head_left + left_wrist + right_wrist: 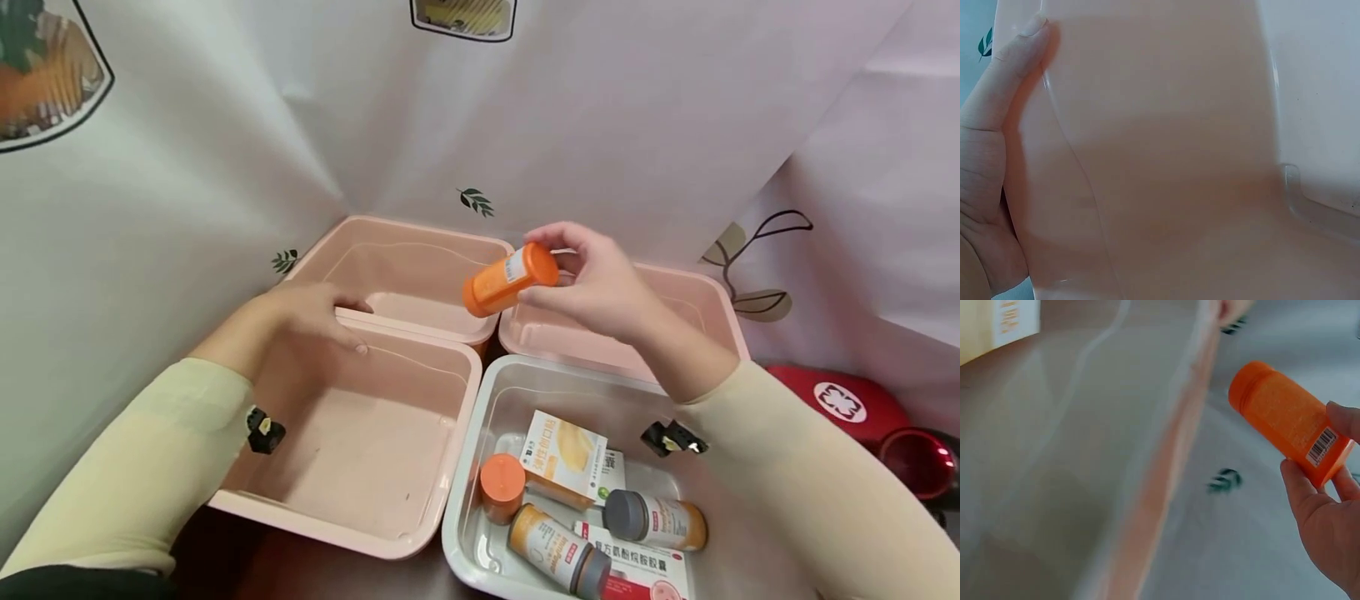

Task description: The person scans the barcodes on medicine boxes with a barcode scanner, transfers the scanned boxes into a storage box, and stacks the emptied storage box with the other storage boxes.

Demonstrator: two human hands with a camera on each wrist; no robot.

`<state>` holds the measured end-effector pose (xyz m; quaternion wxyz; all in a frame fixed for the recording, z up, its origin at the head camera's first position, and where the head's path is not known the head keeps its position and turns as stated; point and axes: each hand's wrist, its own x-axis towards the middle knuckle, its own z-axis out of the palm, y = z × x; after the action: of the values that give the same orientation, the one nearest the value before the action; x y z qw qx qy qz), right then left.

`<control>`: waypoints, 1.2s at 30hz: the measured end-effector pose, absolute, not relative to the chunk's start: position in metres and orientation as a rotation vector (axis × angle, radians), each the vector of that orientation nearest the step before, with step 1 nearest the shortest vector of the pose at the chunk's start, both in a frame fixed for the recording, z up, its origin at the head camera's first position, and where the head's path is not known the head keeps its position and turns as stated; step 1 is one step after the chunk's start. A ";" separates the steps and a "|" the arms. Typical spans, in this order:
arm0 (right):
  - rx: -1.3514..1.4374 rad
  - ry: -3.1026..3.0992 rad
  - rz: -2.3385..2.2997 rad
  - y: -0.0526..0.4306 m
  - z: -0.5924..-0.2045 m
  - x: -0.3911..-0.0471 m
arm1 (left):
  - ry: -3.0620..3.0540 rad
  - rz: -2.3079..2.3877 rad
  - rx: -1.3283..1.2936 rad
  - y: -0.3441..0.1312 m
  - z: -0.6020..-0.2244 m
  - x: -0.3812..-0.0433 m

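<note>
My right hand (600, 287) pinches an orange pill bottle (497, 282) at one end, holding it tilted above the inner corners of the bins. A white label with a barcode shows on the bottle (1288, 419) in the right wrist view. My left hand (311, 312) grips the far rim of the front-left pink bin (401, 542), its thumb on the inner side and its fingers over the rim. In the left wrist view, the left thumb (1022, 50) lies along the bin's wall (1147, 156).
A grey bin (453, 533) at front right holds a yellow-and-white box (562, 454), an orange-capped bottle (502, 486), grey-capped bottles (551, 546) and a white-and-red box (645, 567). Two more pink bins (420, 236) stand behind. A red pouch (832, 404) lies at right.
</note>
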<state>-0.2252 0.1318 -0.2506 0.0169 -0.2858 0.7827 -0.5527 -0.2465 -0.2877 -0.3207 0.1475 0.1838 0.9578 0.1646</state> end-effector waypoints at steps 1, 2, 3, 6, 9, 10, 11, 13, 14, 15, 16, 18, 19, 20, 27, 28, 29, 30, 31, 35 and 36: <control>-0.899 2.443 -1.698 0.128 -0.255 -0.227 | 2.760 0.465 0.529 -0.288 -0.320 -0.246; -0.906 2.449 -1.684 0.125 -0.260 -0.229 | 2.764 0.456 0.537 -0.288 -0.320 -0.246; -0.912 2.450 -1.675 0.122 -0.264 -0.230 | 2.764 0.453 0.539 -0.288 -0.320 -0.245; -0.921 2.465 -1.637 0.117 -0.273 -0.232 | 2.762 0.448 0.551 -0.287 -0.319 -0.243; -0.923 2.475 -1.600 0.118 -0.278 -0.230 | 2.752 0.468 0.543 -0.285 -0.320 -0.242; -0.928 2.479 -1.587 0.118 -0.278 -0.230 | 2.752 0.473 0.540 -0.284 -0.319 -0.242; -0.936 2.482 -1.577 0.119 -0.278 -0.229 | 2.748 0.481 0.537 -0.283 -0.319 -0.241; -0.949 2.479 -1.571 0.119 -0.278 -0.228 | 2.747 0.481 0.528 -0.283 -0.318 -0.240; -0.958 2.480 -1.566 0.119 -0.278 -0.228 | 2.746 0.481 0.526 -0.283 -0.318 -0.240; -0.964 2.484 -1.560 0.119 -0.278 -0.228 | 2.747 0.477 0.522 -0.283 -0.317 -0.240; -0.969 2.488 -1.553 0.119 -0.278 -0.228 | 2.747 0.474 0.525 -0.283 -0.316 -0.240; -0.974 2.479 -1.556 0.119 -0.278 -0.228 | 2.746 0.471 0.529 -0.283 -0.316 -0.240; -0.974 2.474 -1.561 0.119 -0.278 -0.228 | 2.745 0.473 0.528 -0.283 -0.316 -0.240; -0.971 2.470 -1.568 0.119 -0.278 -0.228 | 2.743 0.476 0.530 -0.284 -0.316 -0.240; -0.949 2.505 -1.579 0.125 -0.277 -0.225 | 2.739 0.490 0.529 -0.282 -0.317 -0.242; -0.946 2.509 -1.577 0.125 -0.278 -0.225 | 2.738 0.492 0.527 -0.281 -0.317 -0.243; -0.943 2.510 -1.576 0.126 -0.279 -0.226 | 2.739 0.490 0.520 -0.281 -0.317 -0.243; -0.940 2.512 -1.576 0.127 -0.279 -0.226 | 2.739 0.491 0.513 -0.280 -0.318 -0.244; -0.939 2.514 -1.576 0.127 -0.279 -0.226 | 2.740 0.488 0.509 -0.280 -0.318 -0.245; -0.929 2.527 -1.555 0.128 -0.279 -0.224 | 2.746 0.468 0.503 -0.279 -0.320 -0.247; -0.923 2.535 -1.547 0.129 -0.277 -0.223 | 2.747 0.468 0.506 -0.279 -0.320 -0.247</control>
<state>-0.2230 0.1290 -0.2770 0.0159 -0.2968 0.8149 -0.4975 -0.2469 -0.2787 -0.3196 0.1544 0.1764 0.9583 0.1631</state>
